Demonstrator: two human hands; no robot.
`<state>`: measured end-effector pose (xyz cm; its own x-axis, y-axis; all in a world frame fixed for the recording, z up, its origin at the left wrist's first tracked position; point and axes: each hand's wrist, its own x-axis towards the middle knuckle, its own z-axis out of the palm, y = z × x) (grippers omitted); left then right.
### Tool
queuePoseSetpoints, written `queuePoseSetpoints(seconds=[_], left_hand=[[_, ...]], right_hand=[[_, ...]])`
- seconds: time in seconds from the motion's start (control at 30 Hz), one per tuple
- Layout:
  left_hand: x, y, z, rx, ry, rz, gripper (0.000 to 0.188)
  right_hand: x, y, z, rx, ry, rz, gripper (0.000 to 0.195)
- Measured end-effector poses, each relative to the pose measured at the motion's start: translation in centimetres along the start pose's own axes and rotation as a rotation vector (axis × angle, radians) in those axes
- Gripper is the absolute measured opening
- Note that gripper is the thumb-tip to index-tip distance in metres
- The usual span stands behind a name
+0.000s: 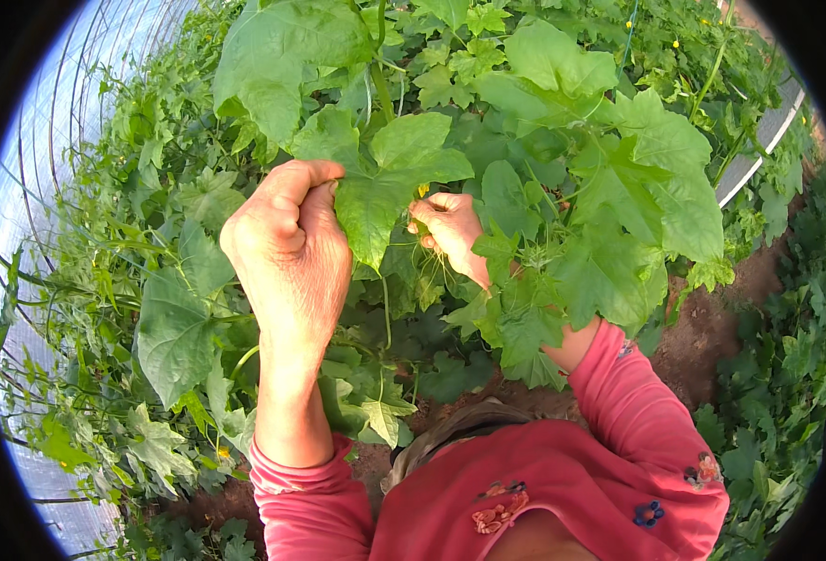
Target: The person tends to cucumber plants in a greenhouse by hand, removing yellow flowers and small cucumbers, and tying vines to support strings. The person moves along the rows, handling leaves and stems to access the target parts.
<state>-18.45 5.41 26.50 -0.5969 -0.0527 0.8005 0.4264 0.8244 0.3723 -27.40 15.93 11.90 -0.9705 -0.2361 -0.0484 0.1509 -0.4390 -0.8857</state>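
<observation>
My left hand (287, 245) is raised at the left edge of a broad lobed vine leaf (402, 168). Its thumb and forefinger pinch at the leaf's margin, and the other fingers are curled in. Right of that leaf, my right hand (454, 228) has its fingers closed around thin green strands (437, 270), which look like tendrils and dangle below it. A small yellow flower (423, 189) shows just above these fingers. Large leaves (602, 259) hide most of my right forearm. Behind the pinched leaf a thick green stem (382, 91) rises beside pale strings.
Dense vines (153, 161) fill the left and far side. A translucent plastic greenhouse wall (41, 154) with thin ribs curves along the left. At the right are a pale-edged strip (764, 151), bare soil (708, 336) and another row of plants (771, 421).
</observation>
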Motion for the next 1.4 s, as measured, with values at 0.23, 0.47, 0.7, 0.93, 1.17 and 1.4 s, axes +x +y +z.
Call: queuePoseSetpoints(seconds=[0.23, 0.47, 0.7, 0.93, 1.17, 1.4], left_hand=[[0.2, -1.4, -0.1, 0.057, 0.024, -0.052, 0.011], [0.0, -1.8, -0.3, 0.032, 0.029, -0.065, 0.013], [0.1, -1.5, -1.0, 0.018, 0.019, -0.087, 0.014], [-2.3, -1.5, -2.3, 0.291, 0.145, 0.026, 0.017], [-14.5, -0.7, 0.9, -0.008, 0.027, 0.023, 0.036], [-10.8, -6.2, 7.8, -0.796, -0.166, -0.771, 0.035]], right_hand=[[1.2, 3.5, -3.1, -0.605, -0.186, -0.679, 0.012], [2.3, -0.2, -4.6, 0.305, -0.068, 0.138, 0.006], [5.6, -4.0, -3.8, -0.294, -0.534, 0.362, 0.012], [4.1, -3.6, -2.3, -0.403, -0.495, 0.208, 0.008], [0.8, -0.7, -1.6, 0.066, -0.231, 0.165, 0.016], [-1.3, 1.7, 0.2, 0.070, -0.316, -0.013, 0.029]])
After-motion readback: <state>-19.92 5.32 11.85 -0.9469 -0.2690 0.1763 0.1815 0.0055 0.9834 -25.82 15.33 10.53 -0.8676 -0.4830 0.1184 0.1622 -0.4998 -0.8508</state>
